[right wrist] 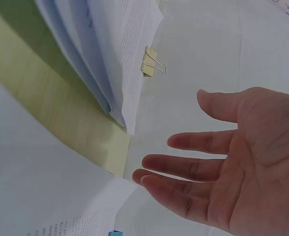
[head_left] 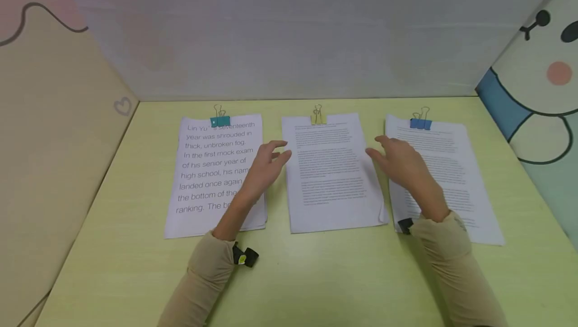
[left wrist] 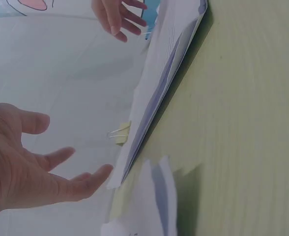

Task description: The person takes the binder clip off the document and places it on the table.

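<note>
The fingers (head_left: 277, 149) of the left hand (head_left: 264, 169) are spread loose and hold nothing, hovering at the centre of the head view just over the left edge of the middle stack of paper (head_left: 331, 171); the fingers (head_left: 377, 152) of the right hand (head_left: 404, 164) are likewise straight and apart, empty, at that stack's right edge. The left wrist view shows the left hand (left wrist: 31, 167) in the lower left of the frame with its palm open beside the stack (left wrist: 169, 73), whose sheets fan slightly at the edge, and the right hand (left wrist: 117, 14) at the top. In the right wrist view the right hand (right wrist: 233, 172) fills the lower right, palm open, with the stack (right wrist: 115, 54) at the upper left. The middle stack lies flat on the pale green worktop (head_left: 316, 277), held at its top edge by a yellow binder clip (head_left: 318, 115). To its left lies a stack printed in large type (head_left: 212, 171) with a teal binder clip (head_left: 220, 119); the left forearm crosses its lower right corner. To the right lies a third stack of small print (head_left: 456, 166) with a blue binder clip (head_left: 421, 120), partly under the right wrist. Both arms wear beige sleeves (head_left: 212, 272). Cartoon-patterned panels (head_left: 537, 66) wall the worktop at the sides.
</note>
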### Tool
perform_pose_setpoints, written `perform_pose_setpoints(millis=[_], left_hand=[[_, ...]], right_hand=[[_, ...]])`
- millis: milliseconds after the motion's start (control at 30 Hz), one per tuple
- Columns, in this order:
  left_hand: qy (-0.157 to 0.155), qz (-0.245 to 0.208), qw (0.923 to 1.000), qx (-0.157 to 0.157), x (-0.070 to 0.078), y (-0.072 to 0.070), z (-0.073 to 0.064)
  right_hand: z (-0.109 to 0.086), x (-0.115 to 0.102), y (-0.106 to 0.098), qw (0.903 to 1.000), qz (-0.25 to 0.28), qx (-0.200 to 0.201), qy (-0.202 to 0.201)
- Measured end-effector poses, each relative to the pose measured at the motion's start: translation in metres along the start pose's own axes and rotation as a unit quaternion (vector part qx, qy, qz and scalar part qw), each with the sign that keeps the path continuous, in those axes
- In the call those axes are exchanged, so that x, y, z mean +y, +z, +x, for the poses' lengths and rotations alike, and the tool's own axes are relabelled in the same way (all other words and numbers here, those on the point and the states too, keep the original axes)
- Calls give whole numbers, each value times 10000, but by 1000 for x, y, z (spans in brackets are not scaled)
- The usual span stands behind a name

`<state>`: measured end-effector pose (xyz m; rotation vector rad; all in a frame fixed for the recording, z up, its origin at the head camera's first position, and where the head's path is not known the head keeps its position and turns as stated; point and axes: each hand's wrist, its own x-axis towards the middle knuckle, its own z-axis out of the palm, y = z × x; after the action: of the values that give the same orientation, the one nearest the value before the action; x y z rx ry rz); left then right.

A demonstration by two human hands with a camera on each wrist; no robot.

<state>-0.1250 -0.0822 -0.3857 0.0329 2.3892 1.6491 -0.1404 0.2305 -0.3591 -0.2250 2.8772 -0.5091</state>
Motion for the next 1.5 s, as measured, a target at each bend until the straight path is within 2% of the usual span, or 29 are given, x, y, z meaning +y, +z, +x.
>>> perform_pose_setpoints(millis=[167,367,633,733,867,967,1133,1300,1433,1500], left_hand=[[-344,-517,9981,42,0,8,1],[-606,-490,9969,98,-3,15,2],[-1035,-1002,9887,420,-7,18,6],[-1227,-1398,9814,466,-8,17,6],[-1338,-2194,9652,477,-11,16,7],[-1408,-2598,9544,426,-12,16,8],[-1616,-2846,9443,339,-11,15,8],[-1801,-2917,9394,8,-11,15,9],[-1774,-2989,9365,-456,-11,19,10],[-1699,-2942,9386,-609,-12,22,10]], right_hand=[[2,-1,4,9991,167,-399,11],[5,0,11,9965,195,-800,-165],[7,4,18,9959,88,-726,-540],[7,2,19,9958,113,-742,-526],[6,1,19,9957,108,-710,-584],[4,1,19,9954,87,-633,-716],[2,0,18,9950,162,-615,-773],[3,0,18,9947,262,-566,-822],[3,-1,18,9937,345,-534,-928],[3,-2,18,9929,373,-538,-995]])
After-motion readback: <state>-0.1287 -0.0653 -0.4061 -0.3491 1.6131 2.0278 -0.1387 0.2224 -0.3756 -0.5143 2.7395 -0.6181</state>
